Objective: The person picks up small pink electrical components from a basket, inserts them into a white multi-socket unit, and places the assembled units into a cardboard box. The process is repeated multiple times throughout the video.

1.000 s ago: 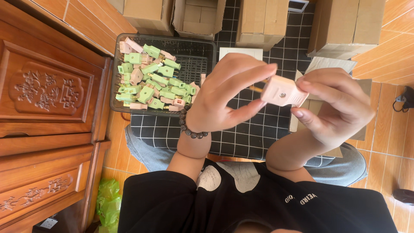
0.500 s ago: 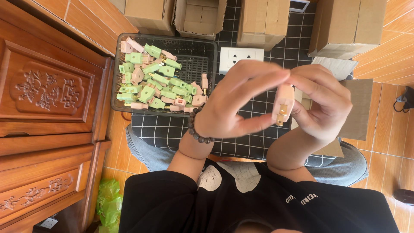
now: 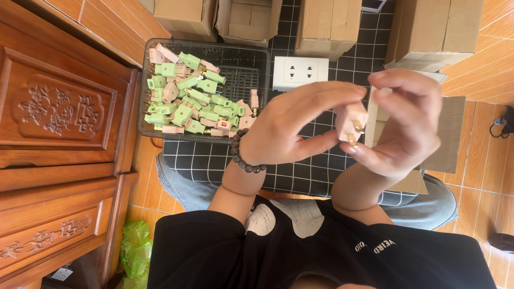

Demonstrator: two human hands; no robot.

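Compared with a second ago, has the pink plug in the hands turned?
Yes. The pink plug has turned from flat face showing to edge-on with its prongs toward the body, staying right of the white socket plate.

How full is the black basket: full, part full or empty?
Part full. Green and pink plugs pile on the left of the basket; its right mesh floor shows bare.

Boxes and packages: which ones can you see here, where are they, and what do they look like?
Cardboard boxes: a row along the top edge, plain brown; one stands open.
Flat cardboard piece: right, behind the right hand, brown.
Black basket: upper left, a mesh crate of green and pink plugs.
White socket plate: beside the basket, rectangular.
Green plastic bag: bottom left, crumpled.
No screens or signs show.
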